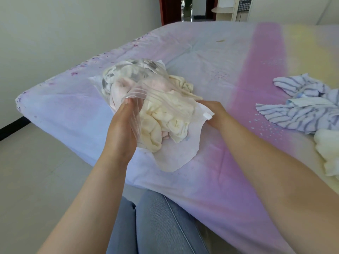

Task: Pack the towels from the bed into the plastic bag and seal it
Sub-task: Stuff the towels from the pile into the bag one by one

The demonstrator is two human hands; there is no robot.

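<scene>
Jeans-clad knees (156,224) sit at the bed's (229,180) corner. There the clear plastic bag (139,85) lies, its mouth open, a cream towel (170,114) spilling out. The left hand (122,123) pinches the zip rim; the right hand (214,114) holds the opposite edge. A striped towel (300,105) lies well apart, right.

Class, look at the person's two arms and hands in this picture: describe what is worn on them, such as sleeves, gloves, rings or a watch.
Both forearms are bare up to the picture's edge, with no sleeves in view. The left hand and right hand wear no gloves. No watch, bracelet or ring shows on the parts visible. Below, the legs wear blue jeans.
</scene>
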